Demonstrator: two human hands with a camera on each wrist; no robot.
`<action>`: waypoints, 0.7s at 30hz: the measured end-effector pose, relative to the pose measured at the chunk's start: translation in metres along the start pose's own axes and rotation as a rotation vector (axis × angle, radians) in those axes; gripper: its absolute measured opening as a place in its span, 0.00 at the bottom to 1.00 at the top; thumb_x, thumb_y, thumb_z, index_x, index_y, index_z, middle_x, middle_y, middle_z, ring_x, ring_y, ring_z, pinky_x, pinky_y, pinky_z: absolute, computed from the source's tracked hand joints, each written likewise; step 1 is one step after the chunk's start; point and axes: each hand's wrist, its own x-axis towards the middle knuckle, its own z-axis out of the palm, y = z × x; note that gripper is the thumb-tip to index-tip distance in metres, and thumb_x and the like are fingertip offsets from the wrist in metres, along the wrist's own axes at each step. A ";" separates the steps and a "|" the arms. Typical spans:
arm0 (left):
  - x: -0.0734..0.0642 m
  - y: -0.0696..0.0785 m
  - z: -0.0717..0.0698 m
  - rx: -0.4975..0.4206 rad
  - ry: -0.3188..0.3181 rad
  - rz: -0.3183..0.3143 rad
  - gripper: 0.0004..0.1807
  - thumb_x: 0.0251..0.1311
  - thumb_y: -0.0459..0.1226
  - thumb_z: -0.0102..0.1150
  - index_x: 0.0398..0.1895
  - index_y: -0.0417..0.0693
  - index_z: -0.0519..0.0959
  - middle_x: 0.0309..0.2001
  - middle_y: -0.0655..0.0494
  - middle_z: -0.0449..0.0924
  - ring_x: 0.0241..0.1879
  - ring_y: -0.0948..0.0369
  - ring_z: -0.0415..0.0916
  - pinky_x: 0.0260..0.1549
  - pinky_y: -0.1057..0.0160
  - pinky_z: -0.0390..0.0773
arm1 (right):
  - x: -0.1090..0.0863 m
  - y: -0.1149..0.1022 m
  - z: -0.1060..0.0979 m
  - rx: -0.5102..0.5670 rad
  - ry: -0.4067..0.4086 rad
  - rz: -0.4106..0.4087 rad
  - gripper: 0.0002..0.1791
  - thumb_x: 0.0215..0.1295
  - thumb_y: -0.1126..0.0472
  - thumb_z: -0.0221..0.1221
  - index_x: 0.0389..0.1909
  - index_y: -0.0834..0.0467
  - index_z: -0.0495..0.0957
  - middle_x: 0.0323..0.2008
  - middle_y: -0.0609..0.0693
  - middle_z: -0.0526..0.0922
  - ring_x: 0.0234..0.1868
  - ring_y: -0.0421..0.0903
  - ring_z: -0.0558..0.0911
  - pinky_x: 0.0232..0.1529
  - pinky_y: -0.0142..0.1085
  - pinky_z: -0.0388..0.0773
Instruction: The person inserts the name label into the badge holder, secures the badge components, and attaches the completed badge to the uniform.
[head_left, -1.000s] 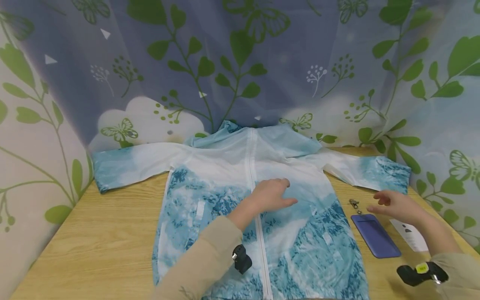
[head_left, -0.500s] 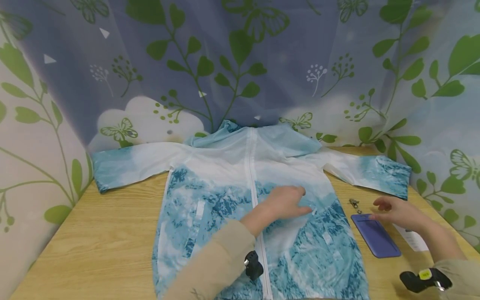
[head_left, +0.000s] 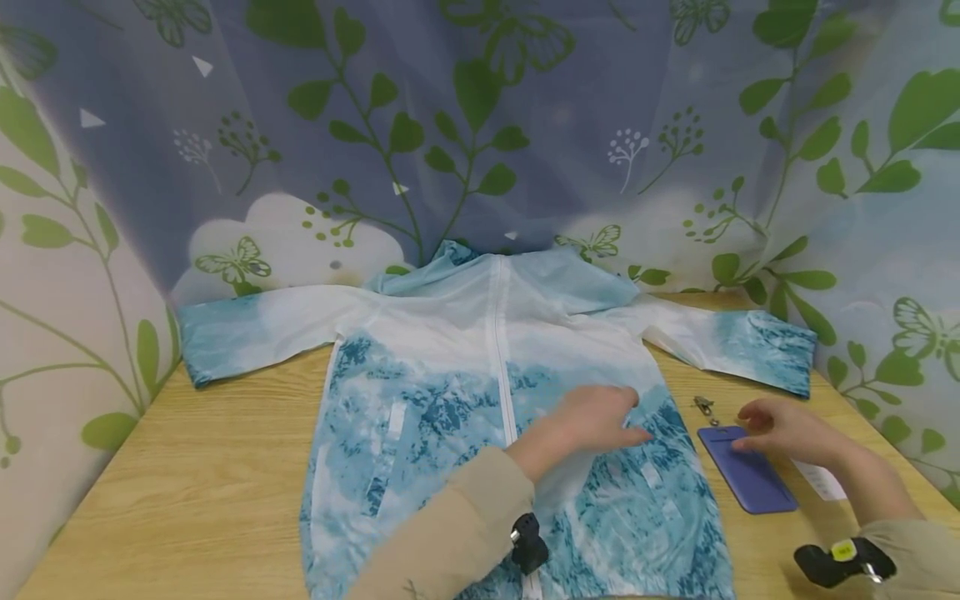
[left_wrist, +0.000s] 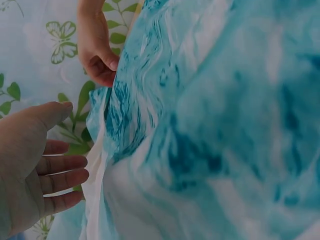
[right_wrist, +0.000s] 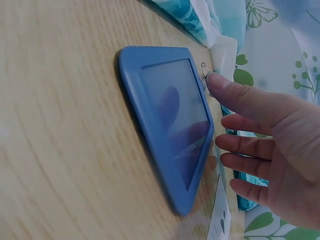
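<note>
A blue badge holder [head_left: 753,479] with a clear window lies on the table to the right of the jacket, its metal clip [head_left: 703,406] pointing away from me. My right hand [head_left: 798,433] hovers beside its top edge, fingers loosely bent. In the right wrist view the badge holder [right_wrist: 135,100] appears apart from the fingers, and nothing is held. A white card [head_left: 821,481] lies partly hidden under my right forearm. Over the right front of a blue-and-white zip jacket [head_left: 442,400], my left hand [head_left: 588,419] is held with relaxed fingers and grips nothing.
The jacket is spread flat, with its left-hand sleeve [head_left: 258,329] and right-hand sleeve [head_left: 757,342] stretched outward. Bare wood table [head_left: 202,467] shows at the left. A leaf-patterned curtain [head_left: 570,108] encloses the back and sides.
My left hand has moved right and nearer to me across the jacket. My right hand has come down slightly, closer to the badge holder. The badge holder has stayed in place.
</note>
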 end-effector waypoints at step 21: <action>0.020 0.046 0.014 0.078 -0.076 -0.021 0.26 0.59 0.61 0.48 0.57 0.63 0.69 0.42 0.70 0.75 0.29 0.72 0.71 0.23 0.70 0.71 | 0.003 0.000 0.002 -0.010 -0.059 -0.010 0.35 0.47 0.47 0.69 0.45 0.72 0.73 0.41 0.64 0.77 0.44 0.62 0.76 0.42 0.55 0.72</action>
